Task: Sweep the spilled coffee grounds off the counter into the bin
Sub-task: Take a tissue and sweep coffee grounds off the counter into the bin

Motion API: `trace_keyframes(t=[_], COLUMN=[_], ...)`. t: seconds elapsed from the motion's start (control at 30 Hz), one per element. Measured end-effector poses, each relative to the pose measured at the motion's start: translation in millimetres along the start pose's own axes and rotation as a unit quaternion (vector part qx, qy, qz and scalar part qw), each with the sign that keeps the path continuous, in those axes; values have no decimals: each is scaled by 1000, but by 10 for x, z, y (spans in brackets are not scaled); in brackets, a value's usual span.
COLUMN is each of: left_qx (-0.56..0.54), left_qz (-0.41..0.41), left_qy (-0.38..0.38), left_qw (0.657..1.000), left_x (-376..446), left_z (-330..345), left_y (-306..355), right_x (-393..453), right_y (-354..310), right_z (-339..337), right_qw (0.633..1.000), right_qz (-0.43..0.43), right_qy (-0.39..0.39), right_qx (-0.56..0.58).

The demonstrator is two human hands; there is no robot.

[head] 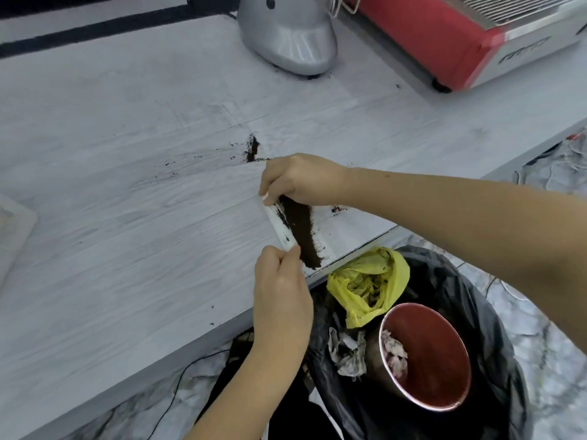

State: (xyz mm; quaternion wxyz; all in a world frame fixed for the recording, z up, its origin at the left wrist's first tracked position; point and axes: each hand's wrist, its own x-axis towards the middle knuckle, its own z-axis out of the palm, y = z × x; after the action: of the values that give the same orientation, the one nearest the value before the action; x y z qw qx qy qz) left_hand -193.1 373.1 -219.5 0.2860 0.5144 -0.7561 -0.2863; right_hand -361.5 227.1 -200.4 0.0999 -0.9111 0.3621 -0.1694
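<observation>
A dark ridge of coffee grounds (301, 231) lies on the pale wood-grain counter (127, 185), close to its front edge. A white paper strip (279, 228) stands on its edge against the ridge's left side. My left hand (281, 293) pinches the strip's near end and my right hand (297, 179) pinches its far end. A smaller clump of grounds (252, 149) and thin smears remain farther back. The black-lined bin (444, 344) stands just below the counter edge, beside the ridge.
In the bin lie a yellow plastic bag (368, 284), crumpled paper (347, 352) and a red-lined cup (425, 357). A grey appliance base (289, 36) and a red machine (460, 39) stand at the back of the counter. Cables trail on the floor.
</observation>
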Motion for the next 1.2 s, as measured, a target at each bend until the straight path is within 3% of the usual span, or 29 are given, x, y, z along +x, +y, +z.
trace_keyframes(t=[0.4, 0.6, 0.8, 0.9, 1.2], left_qx=[8, -56, -48, -1, 79], left_qz=[70, 64, 23, 3, -126], left_qy=[-28, -15, 61, 99, 174], left_qw=[997, 996, 997, 995, 974], left_x=[302, 468, 781, 868, 977], left_z=[474, 209, -513, -906, -1425], left_y=[350, 193, -213, -545, -1408], right_x=[-647, -686, 253, 965, 2357], right_y=[290, 374, 402, 345, 276], right_z=[-324, -476, -294, -101, 649], right_qw=[993, 988, 992, 996, 996], right_qz=[107, 140, 95, 32, -88], right_qy=[17, 15, 60, 80, 31], right_qx=[-47, -61, -48, -28, -17])
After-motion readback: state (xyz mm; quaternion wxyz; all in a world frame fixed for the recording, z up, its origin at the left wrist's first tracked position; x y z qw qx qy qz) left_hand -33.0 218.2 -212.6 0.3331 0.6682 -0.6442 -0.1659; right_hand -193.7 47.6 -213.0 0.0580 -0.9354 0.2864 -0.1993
